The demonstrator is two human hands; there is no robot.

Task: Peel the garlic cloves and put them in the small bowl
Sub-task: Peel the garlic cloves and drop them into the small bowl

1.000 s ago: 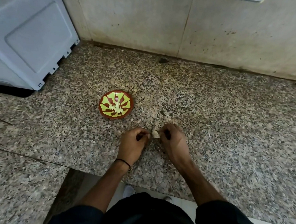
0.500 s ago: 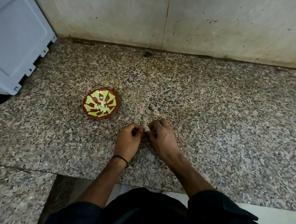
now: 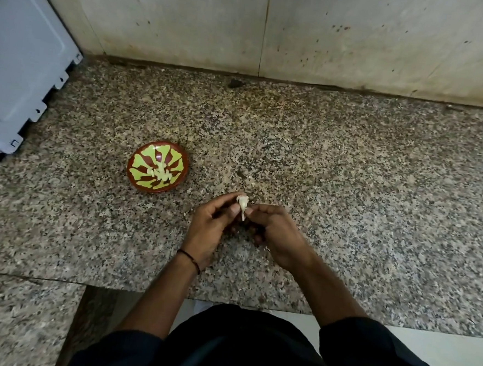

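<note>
Left hand (image 3: pixel 207 232) and right hand (image 3: pixel 275 238) close together, forearms bare and converging, fingers (image 3: pixel 234 209) of both curled, pinching one clove (image 3: pixel 242 202) between them

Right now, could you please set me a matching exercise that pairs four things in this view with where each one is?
Things:
1. garlic clove
2. small bowl
3. black wrist thread
4. white appliance

Places:
A. at the far left of the granite counter
B. pinched between the left hand and the right hand
C. on the counter, left of the hands, with peeled cloves inside
D. around the left wrist

Pairs: 1-B; 2-C; 3-D; 4-A
</note>
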